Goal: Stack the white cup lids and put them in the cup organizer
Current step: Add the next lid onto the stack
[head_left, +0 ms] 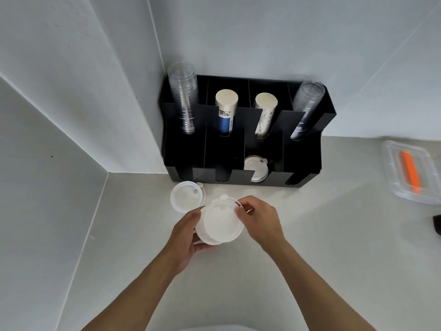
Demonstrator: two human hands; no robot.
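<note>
The pale counter (pixel 310 235) meets the wall corner, where a black cup organizer (pixel 241 173) stands. Its back row holds clear cups (pixel 183 101) at the far left, blue-printed paper cups (pixel 226 108), patterned paper cups (pixel 265 111) and more clear cups (pixel 306 108) at the far right. In the front row, the third slot from the left holds white lids (pixel 255 167). A clear tub (pixel 391 173) at the right contains an orange item (pixel 411 174). The left hand (pixel 188 232) grips a lid stack (pixel 220 223) above the counter; the right hand (pixel 260 218) pinches its rim. One loose lid (pixel 187 197) lies beside them.
</note>
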